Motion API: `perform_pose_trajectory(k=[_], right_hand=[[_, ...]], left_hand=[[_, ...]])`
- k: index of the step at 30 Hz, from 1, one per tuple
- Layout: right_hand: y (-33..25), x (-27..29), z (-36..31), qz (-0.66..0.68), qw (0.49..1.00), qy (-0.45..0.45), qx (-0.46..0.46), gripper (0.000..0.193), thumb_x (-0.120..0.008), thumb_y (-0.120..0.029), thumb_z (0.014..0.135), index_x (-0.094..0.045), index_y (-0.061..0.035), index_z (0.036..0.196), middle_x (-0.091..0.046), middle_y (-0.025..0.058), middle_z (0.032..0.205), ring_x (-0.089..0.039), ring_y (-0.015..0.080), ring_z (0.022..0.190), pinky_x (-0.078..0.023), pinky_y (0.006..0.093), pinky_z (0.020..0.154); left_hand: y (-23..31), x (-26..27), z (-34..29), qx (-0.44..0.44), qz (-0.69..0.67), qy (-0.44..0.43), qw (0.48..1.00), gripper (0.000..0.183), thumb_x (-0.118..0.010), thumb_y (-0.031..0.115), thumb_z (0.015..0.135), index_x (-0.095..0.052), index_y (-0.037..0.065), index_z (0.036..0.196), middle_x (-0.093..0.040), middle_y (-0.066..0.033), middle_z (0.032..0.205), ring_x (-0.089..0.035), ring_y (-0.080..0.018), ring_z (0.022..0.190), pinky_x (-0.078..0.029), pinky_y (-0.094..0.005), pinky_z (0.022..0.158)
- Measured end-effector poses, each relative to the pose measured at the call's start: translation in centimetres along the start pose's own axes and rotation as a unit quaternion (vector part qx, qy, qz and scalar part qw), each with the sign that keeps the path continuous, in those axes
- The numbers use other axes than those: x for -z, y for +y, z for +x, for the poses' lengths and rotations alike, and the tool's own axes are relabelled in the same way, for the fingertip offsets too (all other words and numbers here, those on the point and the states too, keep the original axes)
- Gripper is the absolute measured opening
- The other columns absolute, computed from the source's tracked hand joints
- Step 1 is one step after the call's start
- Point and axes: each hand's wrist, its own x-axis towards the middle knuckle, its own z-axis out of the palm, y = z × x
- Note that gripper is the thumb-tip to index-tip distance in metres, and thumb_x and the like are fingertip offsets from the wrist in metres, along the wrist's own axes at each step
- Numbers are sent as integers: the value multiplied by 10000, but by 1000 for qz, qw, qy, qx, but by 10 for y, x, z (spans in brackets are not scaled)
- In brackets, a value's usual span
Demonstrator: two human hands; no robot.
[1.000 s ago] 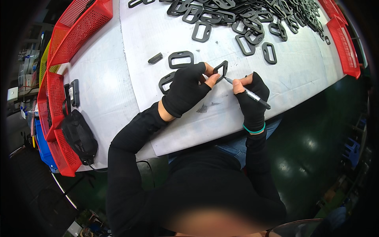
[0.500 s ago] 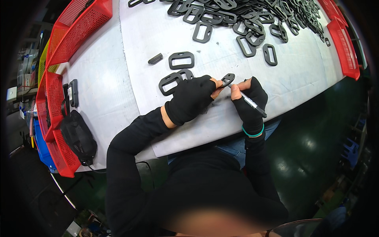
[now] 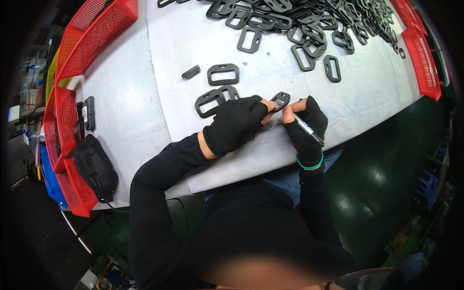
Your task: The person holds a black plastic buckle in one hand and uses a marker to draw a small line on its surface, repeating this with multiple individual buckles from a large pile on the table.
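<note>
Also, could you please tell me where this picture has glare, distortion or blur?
Head view: glare makes pale spots on the dark green floor; head view: fisheye distortion bows the near edge of the white-topped table; head view: a patch at the lower edge is blurred, while the silver pen-like tool in the right hand looks fairly sharp.

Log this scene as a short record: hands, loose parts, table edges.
Left hand: grips a black frame
Right hand: holds a pen
Pen-to-frame contact: cannot tell
Near left hand: three loose frames, small black block
Far side: heap of frames
Left edge: red baskets, black pouch
Right edge: red basket
</note>
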Motion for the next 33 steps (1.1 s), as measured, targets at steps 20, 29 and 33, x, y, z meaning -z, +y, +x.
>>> perform_pose_trajectory(k=[20, 29, 33], right_hand=[[8, 10, 0, 111, 989, 63, -74, 179, -673, -76, 769, -512, -16, 716, -491, 10, 610, -457, 68, 557, -389, 219, 526], [5, 8, -3, 120, 984, 98, -89, 168, -666, -66, 771, -507, -17, 744, -512, 9, 646, -477, 59, 566, -406, 213, 536], [1, 3, -2, 134, 980, 110, -95, 173, -669, -67, 771, -506, -19, 740, -514, 3, 638, -477, 57, 570, -407, 218, 534]], left_hand=[[-4, 20, 19, 127, 12, -10, 992, 276, -704, 292, 771, -628, 39, 851, -609, -90, 714, -612, -206, 600, -474, -280, 535], [-29, 19, 37, -36, 163, 14, 986, 281, -643, 120, 780, -626, 107, 1060, -620, -35, 1000, -597, -199, 784, -493, -289, 638], [-29, 25, 41, -59, 171, -92, 979, 324, -633, 80, 742, -622, 129, 1062, -602, -21, 1021, -583, -190, 881, -495, -289, 656]])
